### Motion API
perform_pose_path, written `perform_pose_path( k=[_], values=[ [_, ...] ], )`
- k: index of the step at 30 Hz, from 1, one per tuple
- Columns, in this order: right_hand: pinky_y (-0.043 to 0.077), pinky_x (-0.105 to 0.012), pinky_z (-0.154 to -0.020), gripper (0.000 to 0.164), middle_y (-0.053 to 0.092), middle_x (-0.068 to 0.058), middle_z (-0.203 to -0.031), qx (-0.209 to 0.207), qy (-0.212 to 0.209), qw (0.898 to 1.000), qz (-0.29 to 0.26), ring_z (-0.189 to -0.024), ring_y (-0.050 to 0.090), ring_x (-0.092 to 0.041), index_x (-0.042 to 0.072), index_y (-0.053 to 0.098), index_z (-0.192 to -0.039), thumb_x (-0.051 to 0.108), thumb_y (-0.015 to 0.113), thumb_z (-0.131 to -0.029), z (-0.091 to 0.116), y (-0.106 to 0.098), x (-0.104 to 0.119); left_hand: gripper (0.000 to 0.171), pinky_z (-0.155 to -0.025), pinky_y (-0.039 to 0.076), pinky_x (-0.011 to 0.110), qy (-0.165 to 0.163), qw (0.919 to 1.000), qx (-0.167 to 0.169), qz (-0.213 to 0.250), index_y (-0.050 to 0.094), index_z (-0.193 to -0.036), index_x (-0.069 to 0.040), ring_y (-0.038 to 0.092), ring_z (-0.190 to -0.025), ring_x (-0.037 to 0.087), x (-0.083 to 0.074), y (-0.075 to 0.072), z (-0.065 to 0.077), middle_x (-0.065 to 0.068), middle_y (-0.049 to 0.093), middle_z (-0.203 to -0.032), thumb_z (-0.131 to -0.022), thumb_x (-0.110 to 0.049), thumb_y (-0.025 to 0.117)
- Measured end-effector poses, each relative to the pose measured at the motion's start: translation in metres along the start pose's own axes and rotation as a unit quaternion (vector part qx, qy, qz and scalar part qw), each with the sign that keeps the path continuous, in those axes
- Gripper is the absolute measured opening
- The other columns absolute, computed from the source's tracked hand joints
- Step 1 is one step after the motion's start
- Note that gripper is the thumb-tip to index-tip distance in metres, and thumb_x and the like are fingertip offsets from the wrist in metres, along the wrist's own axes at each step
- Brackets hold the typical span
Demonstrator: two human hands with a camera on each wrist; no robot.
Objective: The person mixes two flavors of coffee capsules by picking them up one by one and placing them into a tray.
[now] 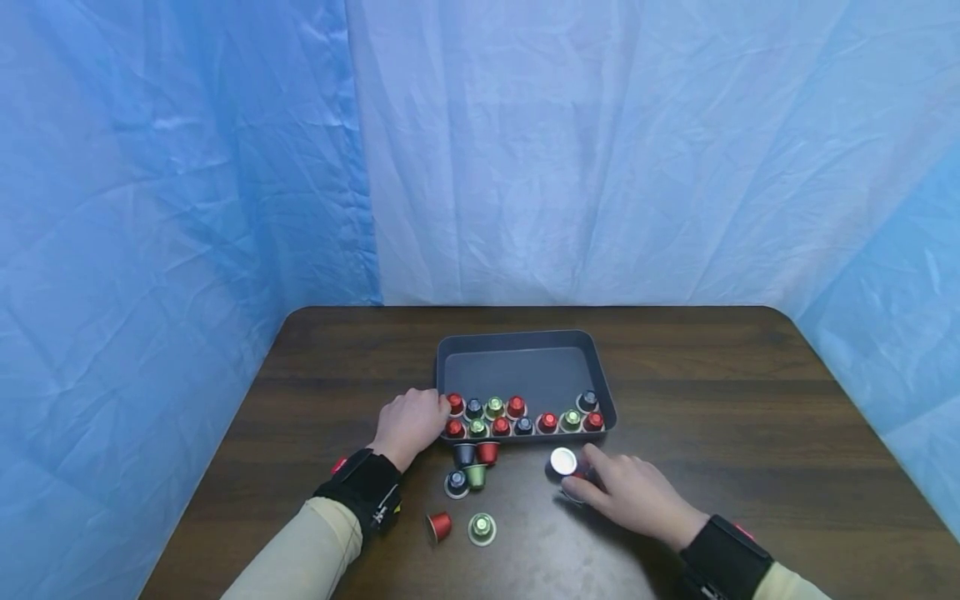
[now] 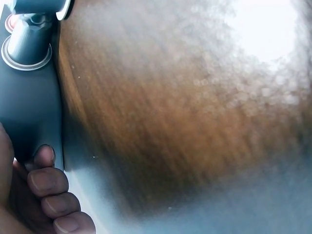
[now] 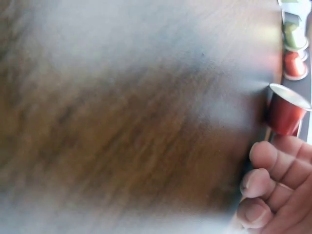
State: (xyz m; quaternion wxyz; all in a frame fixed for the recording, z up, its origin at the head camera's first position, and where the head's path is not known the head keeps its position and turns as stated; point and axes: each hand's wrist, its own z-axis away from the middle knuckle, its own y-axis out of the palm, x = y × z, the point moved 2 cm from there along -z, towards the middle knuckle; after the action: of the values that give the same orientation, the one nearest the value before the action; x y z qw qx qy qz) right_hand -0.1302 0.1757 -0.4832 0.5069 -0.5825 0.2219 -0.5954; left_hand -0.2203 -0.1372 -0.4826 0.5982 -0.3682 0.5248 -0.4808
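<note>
My left hand [image 1: 408, 425] grips the left rim of a dark grey baking tray [image 1: 517, 362]. In the left wrist view, its curled fingers [image 2: 48, 181] lie along the tray's wall. Red, green and dark coffee capsules stand in rows along the tray's near side. My right hand [image 1: 637, 492] is low over the table at the tray's near right, its thumb and forefinger pinching a red coffee capsule [image 1: 581, 476], partly hidden. A capsule with its pale lid [image 1: 563, 461] facing up is beside those fingertips. The right wrist view shows a red capsule [image 3: 285, 117] lid up, just beyond the curled fingers.
Between the hands, loose capsules lie before the tray: a red one [image 1: 487, 452], a dark one [image 1: 457, 483] and a green one [image 1: 476, 477] among them. Nearer me are a tipped red capsule [image 1: 439, 526] and a green one [image 1: 482, 528]. Blue sheeting [image 1: 525, 150] surrounds the wooden table [image 1: 735, 400].
</note>
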Motion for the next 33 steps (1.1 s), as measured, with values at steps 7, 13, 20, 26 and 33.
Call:
perform_pose_path(
  k=[7,13,20,26,33],
  values=[
    [0.038,-0.027,-0.053,0.032,0.052,0.009,-0.064,-0.012,0.014,1.000,0.004,-0.055,0.050,-0.008,0.018,0.064,-0.098,0.049,0.068,-0.095,-0.0021,0.0021,0.0034,0.034,-0.054,0.043,0.033,-0.005,1.0000,0.005,0.004,0.069,-0.090,-0.008,0.055,-0.059,0.020,-0.0007,-0.0006,0.0006,0.003,0.056,-0.066,-0.104,-0.035,0.054],
    [0.040,-0.027,-0.054,0.036,0.054,0.013,-0.065,-0.007,-0.016,1.000,-0.011,-0.056,0.050,-0.006,0.018,0.066,-0.098,0.053,0.069,-0.093,-0.0002,0.0014,0.0021,0.034,-0.054,0.043,0.034,-0.006,1.0000,0.006,0.004,0.068,-0.088,-0.009,0.055,-0.060,0.021,-0.0008,-0.0008,0.0009,0.003,0.056,-0.066,-0.104,-0.035,0.053],
    [0.044,-0.025,-0.057,0.032,0.062,0.017,-0.075,0.012,-0.067,0.997,-0.043,-0.060,0.054,0.000,0.022,0.065,-0.095,0.054,0.067,-0.093,-0.0001,0.0016,-0.0004,0.034,-0.058,0.047,0.037,-0.001,1.0000,0.008,-0.006,0.071,-0.097,-0.008,0.057,-0.063,0.020,-0.0007,-0.0008,0.0000,0.002,0.057,-0.068,-0.104,-0.034,0.052],
    [0.042,-0.023,-0.054,0.024,0.057,0.019,-0.072,0.000,-0.125,0.992,-0.036,-0.058,0.050,0.002,0.022,0.064,-0.097,0.046,0.070,-0.094,0.0026,-0.0008,0.0004,0.034,-0.059,0.048,0.037,0.000,0.9999,0.011,-0.012,0.072,-0.101,-0.007,0.057,-0.064,0.020,-0.0007,-0.0010,-0.0004,0.001,0.058,-0.069,-0.104,-0.035,0.053],
    [0.044,-0.022,-0.059,0.018,0.056,0.019,-0.079,-0.005,-0.158,0.987,-0.023,-0.067,0.052,0.003,0.024,0.064,-0.099,0.032,0.077,-0.090,0.0037,-0.0021,0.0005,0.034,-0.060,0.050,0.037,0.002,0.9998,0.009,-0.016,0.072,-0.102,-0.007,0.058,-0.065,0.020,-0.0005,-0.0004,-0.0002,0.001,0.058,-0.069,-0.104,-0.035,0.053]
  ],
)
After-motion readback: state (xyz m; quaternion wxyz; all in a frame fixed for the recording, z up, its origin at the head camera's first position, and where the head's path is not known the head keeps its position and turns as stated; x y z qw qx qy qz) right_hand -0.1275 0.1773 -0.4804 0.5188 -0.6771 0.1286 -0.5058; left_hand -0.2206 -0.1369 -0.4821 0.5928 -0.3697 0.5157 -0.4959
